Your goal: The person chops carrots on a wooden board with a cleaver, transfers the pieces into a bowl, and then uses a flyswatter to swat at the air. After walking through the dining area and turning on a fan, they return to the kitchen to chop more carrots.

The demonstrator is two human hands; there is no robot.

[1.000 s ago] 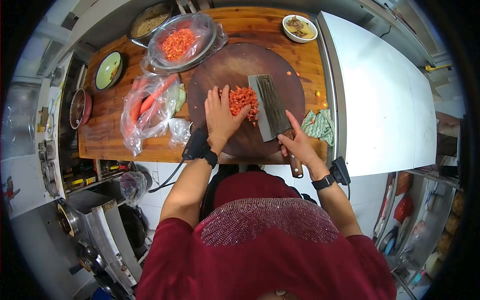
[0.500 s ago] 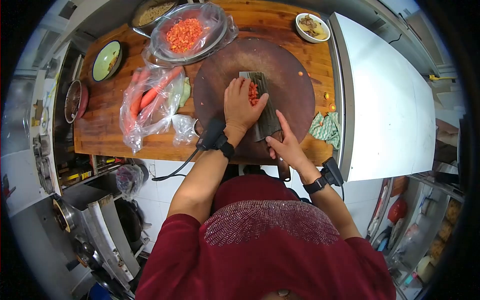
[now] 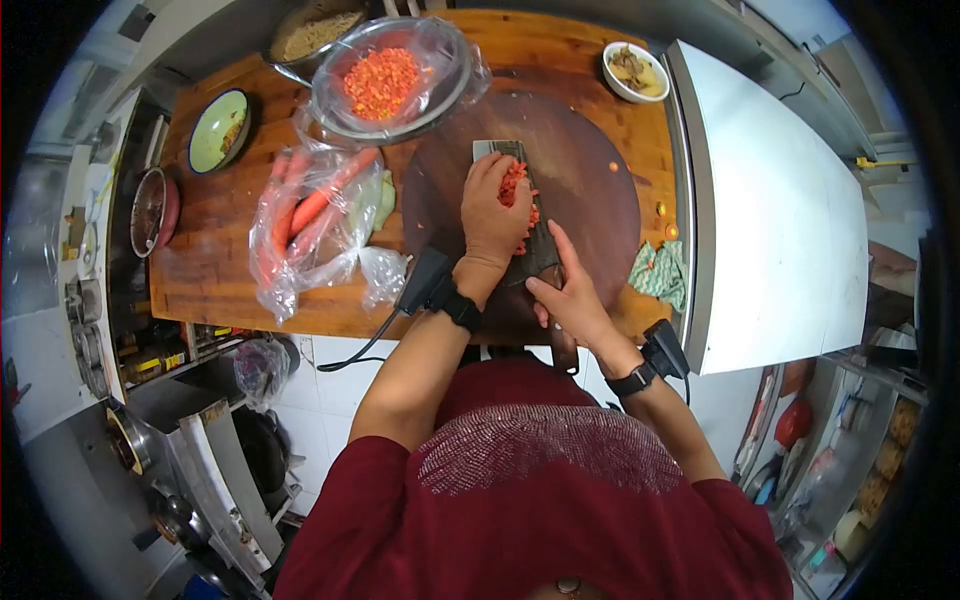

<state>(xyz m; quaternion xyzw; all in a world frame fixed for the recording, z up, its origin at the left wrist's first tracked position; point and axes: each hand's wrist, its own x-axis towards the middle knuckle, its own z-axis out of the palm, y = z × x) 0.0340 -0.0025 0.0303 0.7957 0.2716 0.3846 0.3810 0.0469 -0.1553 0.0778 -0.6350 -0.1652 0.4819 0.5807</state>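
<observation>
A wide dark cleaver (image 3: 518, 262) lies flat over the round brown chopping board (image 3: 590, 185), with diced red-orange pieces (image 3: 512, 186) on its blade. My left hand (image 3: 492, 210) rests on the blade's left side, its fingers curved round the pieces. By the cleaver's lower right is my right hand (image 3: 570, 290), closed near the base of the blade, its index finger stretched along the edge. The cleaver's handle points toward my body, partly hidden under that hand.
Up left stands a metal bowl (image 3: 463, 85) lined with plastic, holding diced pieces. Below it lies a plastic bag of carrots (image 3: 318, 205). A green bowl (image 3: 218, 130), a white bowl (image 3: 635, 72), a checked cloth (image 3: 660, 273) and a white surface (image 3: 785, 210) surround the board.
My left fingers have curled in around the diced pieces, and more of them show on the blade. The view has shifted slightly, moving the table items a little right and down.
</observation>
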